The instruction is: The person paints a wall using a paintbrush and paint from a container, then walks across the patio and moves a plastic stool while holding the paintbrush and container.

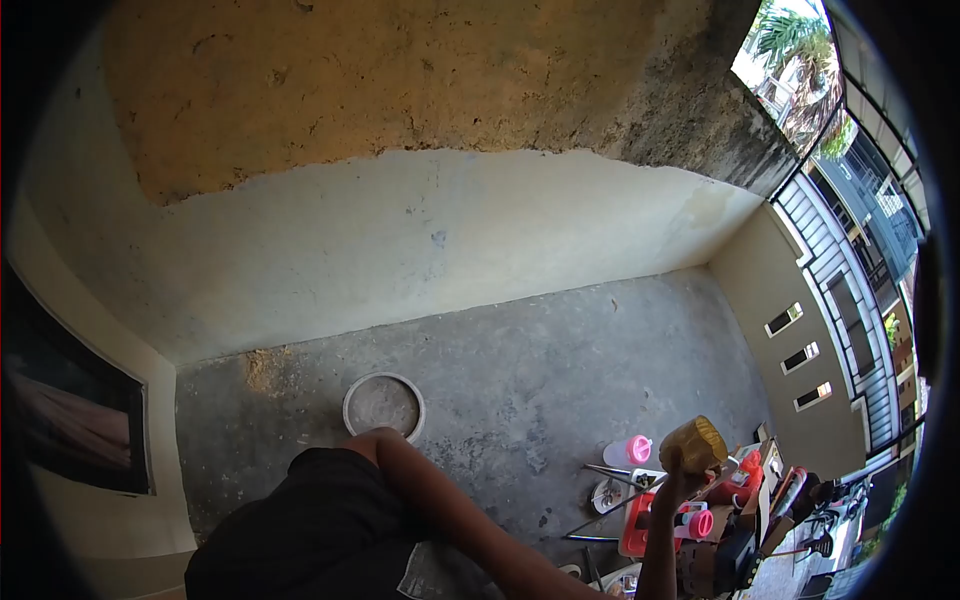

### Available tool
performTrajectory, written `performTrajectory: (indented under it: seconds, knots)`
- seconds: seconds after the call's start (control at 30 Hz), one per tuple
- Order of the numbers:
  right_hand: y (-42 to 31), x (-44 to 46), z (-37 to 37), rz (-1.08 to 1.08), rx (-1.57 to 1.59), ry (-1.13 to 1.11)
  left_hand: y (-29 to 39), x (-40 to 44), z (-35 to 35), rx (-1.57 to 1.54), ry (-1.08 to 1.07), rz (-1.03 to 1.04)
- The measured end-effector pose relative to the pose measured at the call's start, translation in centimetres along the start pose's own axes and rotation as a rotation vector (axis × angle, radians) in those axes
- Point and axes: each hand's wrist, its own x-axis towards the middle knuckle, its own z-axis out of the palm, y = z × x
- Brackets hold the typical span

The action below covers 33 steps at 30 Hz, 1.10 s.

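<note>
Raised at the lower right, my right hand (683,482) is closed around a yellow-brown, cup-shaped vessel (693,445). Its surface looks ridged, and what is inside cannot be made out. Just left of the vessel, on the floor, stands a clear container with a pink lid (636,450). A second pink-lidded container (695,524) is below, beside a red tray (636,525) that my forearm partly covers. A small round dish (609,495) with something dark in it sits among thin rods (610,513). My left hand is out of view.
My bent leg (450,500) in black shorts crosses the lower middle. Behind the knee is a round grey basin (385,402) on the concrete floor (540,390). Cardboard (700,572) and mixed items crowd the lower right. A wall (400,240) runs along the back, a gate (830,290) at right.
</note>
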Motion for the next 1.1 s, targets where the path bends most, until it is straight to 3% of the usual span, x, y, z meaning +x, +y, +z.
performTrajectory:
  seconds: [0.1, 0.17, 0.2, 0.27, 0.3, 0.37, 0.4, 0.5, 0.57, 0.6, 0.7, 0.77, 0.8, 0.9, 0.97, 1.03, 1.1]
  knots:
    - [0.4, 0.3, -0.2, 0.057, -0.245, 0.08, -2.7, -0.9, -1.5, -0.291, 0.198, -0.048]
    - [1.3, 0.4, 0.2, -0.023, -0.302, 0.157, -8.3, 1.8, 0.0, 0.072, 0.362, 0.259]
    - [1.0, 0.2, 0.7, -0.001, -0.317, 0.164, -8.2, 1.8, 0.4, 0.061, 0.359, 0.266]
    - [-0.3, -0.5, 1.3, 0.086, -0.377, 0.08, -13.3, 7.4, 3.7, -0.12, 0.293, 0.269]
    - [1.0, -1.1, 1.9, -0.117, -0.411, 0.161, -15.4, 10.0, 6.5, -0.206, 0.256, 0.271]
    - [1.5, -2.5, 2.8, -0.06, -0.371, 0.207, -14.4, 9.8, 8.1, -0.391, 0.183, 0.267]
    - [5.2, -2.2, 1.4, 0.037, -0.379, 0.154, -14.0, 9.8, 8.5, -0.488, 0.137, 0.261]
    - [0.4, -5.6, 4.9, 0.013, -0.209, 0.23, -14.3, 10.1, 9.2, -0.69, -0.005, 0.234]
    - [2.8, -6.2, 5.0, -0.027, -0.234, 0.241, -14.4, 8.5, 7.5, -0.542, -0.374, -0.173]
    - [2.0, -7.2, 6.2, -0.059, -0.144, 0.304, -14.4, 8.2, 8.5, -0.55, -0.405, -0.176]
    - [2.0, -8.0, 7.7, -0.156, -0.134, 0.423, -14.4, 7.7, 11.5, -1.205, -0.061, -0.273]
    - [0.8, -8.9, 9.5, -0.107, -0.109, 0.393, -14.0, 7.1, 12.2, -1.212, -0.079, -0.274]
    - [-0.2, -9.0, 10.6, -0.076, 0.088, 0.376, -13.7, 7.0, 12.4, -1.212, -0.081, -0.26]
    - [0.4, -9.0, 11.2, -0.097, -0.035, 0.299, -12.7, 7.3, 12.7, -1.201, -0.068, -0.205]
    - [-0.1, -8.6, 12.3, -0.095, 0.084, 0.284, -12.3, 7.3, 11.7, -1.167, -0.056, -0.18]
    - [0.0, -9.3, 12.9, -0.068, -0.238, 0.269, -11.6, 7.1, 11.3, -1.149, -0.038, -0.161]
    - [-0.1, -10.1, 13.7, -0.058, -0.207, 0.242, -10.7, 7.6, 11.3, -1.144, -0.007, -0.112]
